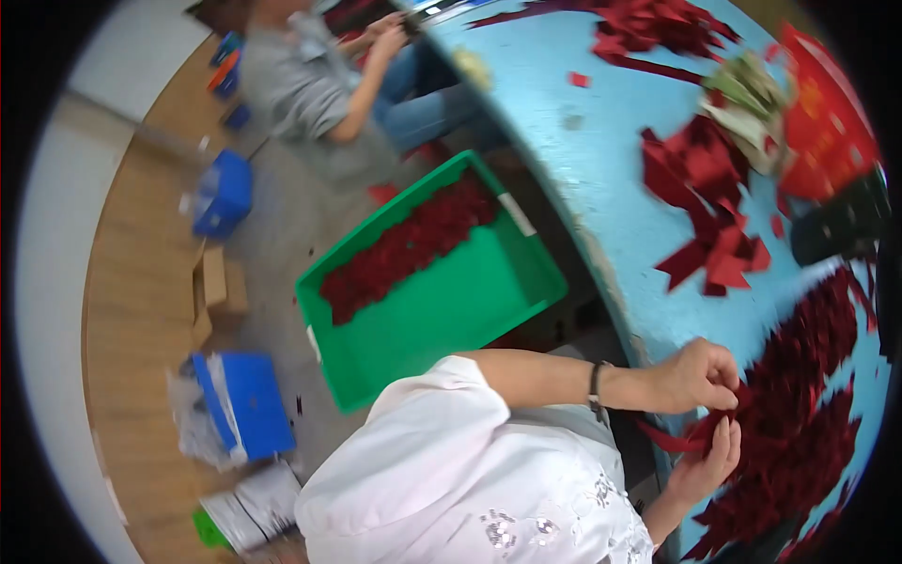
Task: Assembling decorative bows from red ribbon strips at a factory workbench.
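Red paper strip (678, 439) is pinched between my left hand (697, 376) and my right hand (707, 465) at the near edge of the blue table (601, 160). Its long axis runs about along that edge, free end pointing toward me. I judge the work partly done: the green tray (442, 310) holds one row of dark red pieces (409, 244), while a big dark red heap (799, 395) waits beside my hands.

L hand (697, 376) fingers pinched, R hand (707, 466) curled below, hands close
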Demonstrator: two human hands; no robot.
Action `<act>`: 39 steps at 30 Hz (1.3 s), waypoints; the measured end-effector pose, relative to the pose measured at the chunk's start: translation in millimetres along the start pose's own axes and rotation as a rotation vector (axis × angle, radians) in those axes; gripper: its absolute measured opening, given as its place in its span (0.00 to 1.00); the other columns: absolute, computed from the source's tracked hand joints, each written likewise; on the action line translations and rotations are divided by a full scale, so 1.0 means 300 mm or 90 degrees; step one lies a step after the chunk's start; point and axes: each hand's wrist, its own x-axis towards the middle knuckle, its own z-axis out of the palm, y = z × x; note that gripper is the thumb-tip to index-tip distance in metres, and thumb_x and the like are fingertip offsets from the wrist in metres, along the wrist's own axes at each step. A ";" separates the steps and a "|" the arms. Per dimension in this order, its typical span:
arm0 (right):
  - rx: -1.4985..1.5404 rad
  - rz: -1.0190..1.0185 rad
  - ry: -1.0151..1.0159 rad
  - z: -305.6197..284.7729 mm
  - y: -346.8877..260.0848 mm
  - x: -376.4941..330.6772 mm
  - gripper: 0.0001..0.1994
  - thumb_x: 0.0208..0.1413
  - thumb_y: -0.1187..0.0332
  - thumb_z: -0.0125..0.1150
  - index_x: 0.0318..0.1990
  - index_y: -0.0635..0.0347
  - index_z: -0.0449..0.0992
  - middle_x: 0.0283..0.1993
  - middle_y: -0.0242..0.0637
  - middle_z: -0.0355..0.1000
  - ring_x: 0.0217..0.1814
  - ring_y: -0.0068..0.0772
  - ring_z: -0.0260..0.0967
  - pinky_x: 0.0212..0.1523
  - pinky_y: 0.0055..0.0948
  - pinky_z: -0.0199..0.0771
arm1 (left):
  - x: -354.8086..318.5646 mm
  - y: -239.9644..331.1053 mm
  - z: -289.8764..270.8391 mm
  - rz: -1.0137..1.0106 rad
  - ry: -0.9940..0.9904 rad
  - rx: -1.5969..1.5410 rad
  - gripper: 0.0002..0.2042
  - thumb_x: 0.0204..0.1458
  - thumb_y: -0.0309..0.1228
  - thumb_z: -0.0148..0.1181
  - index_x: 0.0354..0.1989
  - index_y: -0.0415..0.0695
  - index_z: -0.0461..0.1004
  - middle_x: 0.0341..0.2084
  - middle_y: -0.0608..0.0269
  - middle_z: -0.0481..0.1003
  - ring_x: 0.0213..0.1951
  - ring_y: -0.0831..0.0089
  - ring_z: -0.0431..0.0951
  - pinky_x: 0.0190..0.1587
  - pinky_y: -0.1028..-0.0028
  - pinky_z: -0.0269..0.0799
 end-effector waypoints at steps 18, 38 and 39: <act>-0.160 -0.027 -0.115 0.281 -0.035 -0.006 0.05 0.59 0.71 0.54 0.33 0.63 0.69 0.34 0.29 0.69 0.34 0.17 0.66 0.34 0.17 0.66 | -0.120 0.043 -0.191 -0.086 0.088 -0.265 0.09 0.44 0.24 0.66 0.31 0.34 0.72 0.24 0.65 0.75 0.26 0.80 0.73 0.28 0.78 0.67; -0.155 -0.068 -0.174 0.207 -0.039 -0.027 0.08 0.60 0.71 0.52 0.28 0.61 0.67 0.27 0.24 0.62 0.27 0.10 0.55 0.26 0.15 0.54 | -0.099 0.077 -0.128 -0.095 -0.010 -0.094 0.05 0.45 0.25 0.62 0.29 0.36 0.78 0.21 0.68 0.76 0.25 0.86 0.68 0.27 0.81 0.64; -0.146 -0.064 -0.162 0.197 -0.044 -0.031 0.07 0.60 0.71 0.52 0.29 0.61 0.68 0.27 0.24 0.63 0.27 0.10 0.55 0.26 0.15 0.53 | -0.098 0.096 -0.115 -0.090 -0.001 -0.053 0.05 0.46 0.25 0.62 0.28 0.36 0.78 0.20 0.69 0.76 0.25 0.86 0.68 0.28 0.81 0.65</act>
